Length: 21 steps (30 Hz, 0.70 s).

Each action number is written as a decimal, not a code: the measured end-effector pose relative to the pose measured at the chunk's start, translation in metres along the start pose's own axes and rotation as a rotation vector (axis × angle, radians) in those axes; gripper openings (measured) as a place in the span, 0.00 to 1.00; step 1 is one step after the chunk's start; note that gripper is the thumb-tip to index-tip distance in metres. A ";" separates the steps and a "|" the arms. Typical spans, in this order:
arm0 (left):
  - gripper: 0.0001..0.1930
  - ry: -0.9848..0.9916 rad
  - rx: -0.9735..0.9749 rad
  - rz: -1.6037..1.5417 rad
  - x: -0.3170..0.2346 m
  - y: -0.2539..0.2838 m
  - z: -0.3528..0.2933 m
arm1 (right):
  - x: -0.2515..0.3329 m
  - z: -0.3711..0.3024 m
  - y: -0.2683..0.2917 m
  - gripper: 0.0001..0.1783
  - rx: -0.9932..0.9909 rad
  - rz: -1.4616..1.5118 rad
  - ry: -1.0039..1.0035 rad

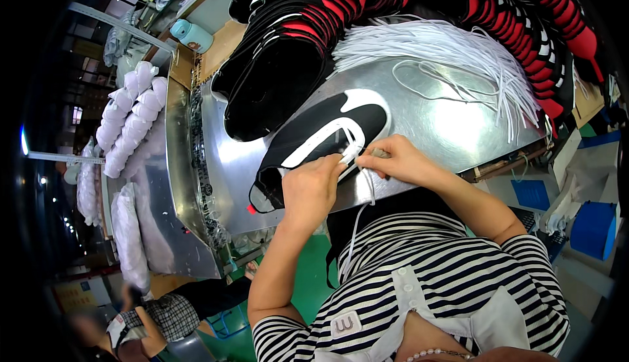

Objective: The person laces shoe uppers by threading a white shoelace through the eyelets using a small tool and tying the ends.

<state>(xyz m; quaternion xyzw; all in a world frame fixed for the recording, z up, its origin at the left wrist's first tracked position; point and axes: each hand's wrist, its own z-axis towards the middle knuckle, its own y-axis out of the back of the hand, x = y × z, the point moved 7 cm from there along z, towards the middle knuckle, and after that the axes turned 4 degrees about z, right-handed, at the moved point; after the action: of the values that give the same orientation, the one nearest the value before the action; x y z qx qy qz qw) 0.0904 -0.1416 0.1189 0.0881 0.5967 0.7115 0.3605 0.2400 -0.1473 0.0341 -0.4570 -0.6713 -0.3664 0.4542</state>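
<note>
A black and white shoe upper (303, 130) lies on its side on the metal tabletop in front of me. My left hand (310, 188) is closed at its near edge, fingertips pinching it by the white eyelet strip. Beside it, my right hand (397, 159) is closed in a pinch on a white shoelace (367, 180) at the same strip. A small greyish thing shows between the right fingers; its kind is unclear. The lace's loose end hangs over the table edge toward my lap. At the upper's heel end a small red tab shows.
Rows of stacked black, red and white shoe uppers (278, 67) stand at the back. A heap of white laces (432, 44) lies on the metal table (419, 123). A light-blue bottle (191, 35) stands far left, near wrapped white bundles (131, 110). Another person (157, 319) sits lower left.
</note>
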 end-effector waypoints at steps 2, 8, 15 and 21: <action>0.06 0.004 -0.027 0.032 -0.005 0.005 0.001 | -0.004 0.007 -0.006 0.14 -0.026 0.137 0.077; 0.05 -0.028 -0.148 0.035 -0.004 0.027 0.005 | -0.009 -0.032 -0.024 0.09 0.277 0.238 0.134; 0.07 0.102 -0.243 0.016 0.012 0.084 0.026 | -0.038 -0.136 0.029 0.09 0.211 -0.548 0.103; 0.08 -0.037 0.021 0.021 -0.007 0.009 0.022 | -0.019 -0.137 0.066 0.07 -0.102 -0.014 0.007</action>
<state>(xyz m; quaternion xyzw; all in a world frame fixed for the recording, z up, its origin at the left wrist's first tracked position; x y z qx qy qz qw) 0.1043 -0.1293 0.1351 0.1113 0.5963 0.7072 0.3632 0.3433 -0.2562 0.0649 -0.4735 -0.6533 -0.4048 0.4303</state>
